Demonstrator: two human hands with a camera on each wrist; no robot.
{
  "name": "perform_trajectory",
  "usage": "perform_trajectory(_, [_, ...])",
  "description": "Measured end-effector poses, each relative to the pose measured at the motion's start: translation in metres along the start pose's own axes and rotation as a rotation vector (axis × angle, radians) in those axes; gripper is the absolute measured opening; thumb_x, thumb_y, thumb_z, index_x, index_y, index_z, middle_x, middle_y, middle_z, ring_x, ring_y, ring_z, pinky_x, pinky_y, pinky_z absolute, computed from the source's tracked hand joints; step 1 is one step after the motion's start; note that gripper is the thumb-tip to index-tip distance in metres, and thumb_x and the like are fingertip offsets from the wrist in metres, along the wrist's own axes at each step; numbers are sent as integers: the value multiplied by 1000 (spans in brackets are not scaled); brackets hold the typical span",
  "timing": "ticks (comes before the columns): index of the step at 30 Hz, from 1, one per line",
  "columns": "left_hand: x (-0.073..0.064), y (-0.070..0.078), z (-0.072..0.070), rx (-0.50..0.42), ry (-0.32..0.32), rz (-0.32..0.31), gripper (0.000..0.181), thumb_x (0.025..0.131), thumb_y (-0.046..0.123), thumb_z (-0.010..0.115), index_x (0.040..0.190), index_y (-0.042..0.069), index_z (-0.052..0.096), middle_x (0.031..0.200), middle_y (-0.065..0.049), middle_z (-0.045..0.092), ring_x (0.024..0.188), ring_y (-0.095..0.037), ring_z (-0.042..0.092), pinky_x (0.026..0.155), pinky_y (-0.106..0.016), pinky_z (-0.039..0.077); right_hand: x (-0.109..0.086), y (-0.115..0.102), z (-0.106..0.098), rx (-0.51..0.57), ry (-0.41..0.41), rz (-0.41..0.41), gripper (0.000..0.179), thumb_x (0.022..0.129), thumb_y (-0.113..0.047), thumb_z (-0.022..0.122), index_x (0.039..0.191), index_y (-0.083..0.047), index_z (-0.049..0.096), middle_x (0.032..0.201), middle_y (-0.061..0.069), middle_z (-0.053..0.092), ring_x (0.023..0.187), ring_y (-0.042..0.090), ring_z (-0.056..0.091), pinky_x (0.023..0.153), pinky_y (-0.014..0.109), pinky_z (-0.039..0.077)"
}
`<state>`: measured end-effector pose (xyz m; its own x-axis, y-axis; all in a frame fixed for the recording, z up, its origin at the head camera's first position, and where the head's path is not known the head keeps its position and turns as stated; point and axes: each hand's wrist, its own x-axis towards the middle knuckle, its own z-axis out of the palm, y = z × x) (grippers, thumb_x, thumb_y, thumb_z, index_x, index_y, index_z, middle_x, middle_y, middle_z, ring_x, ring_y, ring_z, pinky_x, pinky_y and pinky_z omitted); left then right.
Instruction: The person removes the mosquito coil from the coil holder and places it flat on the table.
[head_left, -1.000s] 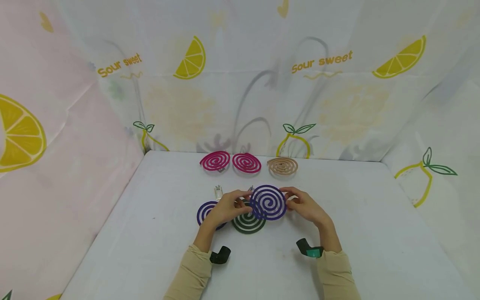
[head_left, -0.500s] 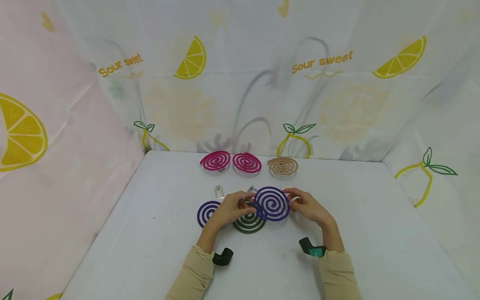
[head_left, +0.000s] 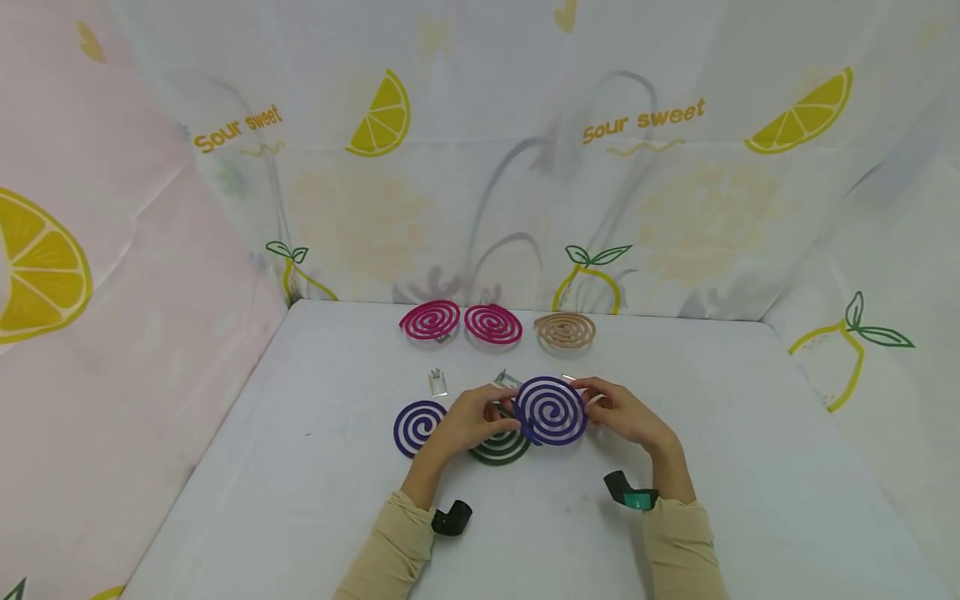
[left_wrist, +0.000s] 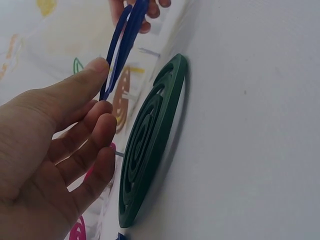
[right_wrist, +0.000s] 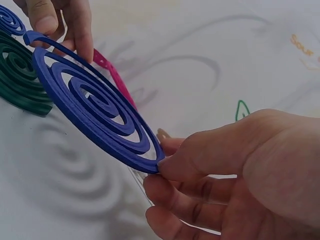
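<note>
Both hands hold a blue-purple mosquito coil [right_wrist: 80, 123] raised off the table and tilted. My left hand [head_left: 474, 421] pinches its outer end between thumb and fingertips, as the left wrist view shows. On the opposite edge, the thumb and fingers of my right hand [head_left: 628, 414] grip the rim. Below my left hand lies a dark green coil [left_wrist: 164, 125], partly covered by that hand in the head view. Another blue-purple coil [head_left: 417, 428] is flat on the table, left of the green one, its right side hidden behind the left hand.
Two pink coils [head_left: 430, 321] and a tan coil [head_left: 565, 331] stand in a row at the back, raised off the table. Small metal coil stands [head_left: 438, 383] lie between that row and the hands. A printed cloth [head_left: 480, 208] walls the white table [head_left: 750, 467].
Both hands have shifted slightly right and toward the front, carrying the blue-purple coil between them. It now overlaps less of the green coil, and more of the metal stand behind shows.
</note>
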<state>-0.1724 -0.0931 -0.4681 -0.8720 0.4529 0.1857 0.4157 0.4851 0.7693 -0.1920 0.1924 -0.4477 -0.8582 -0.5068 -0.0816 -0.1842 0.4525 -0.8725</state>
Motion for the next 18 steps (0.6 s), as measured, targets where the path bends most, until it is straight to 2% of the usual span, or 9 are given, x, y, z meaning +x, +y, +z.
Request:
perform_trajectory(5, [1,3,4,11,-1,-4,49,80,20,75,124,5,61,93,-3,64,72,-6,53,63,-17,45,-3,1,-2,-4,3,24,40,91,-1,50,132,-3,49,106,19,54,82,22,57,69,31,52])
perform_trajectory(10, [2,4,8,25,8,16,48,80,20,75,122,3,62,91,-4,64,77,-13,58,69,-20,48,-5,2,-4,-10,1,28,40,92,-1,49,131,-3,49,106,20,53,81,21,57,69,30,52])
perform_trajectory(16, [3,3,13,89,10,9,48,80,25,75,123,6,62,92,-2,63,82,-11,57,74,-21,47,-7,3,-5,-11,1,17,39,91,0,50,130,-2,49,105,21,53,80,20,57,68,30,51])
perform_trajectory(18, [4,3,14,98,21,26,48,80,25,75,122,6,62,91,-2,63,82,-12,58,75,-23,48,-7,4,-5,-14,6,26,39,91,0,49,130,-3,49,105,20,54,80,20,58,68,30,51])
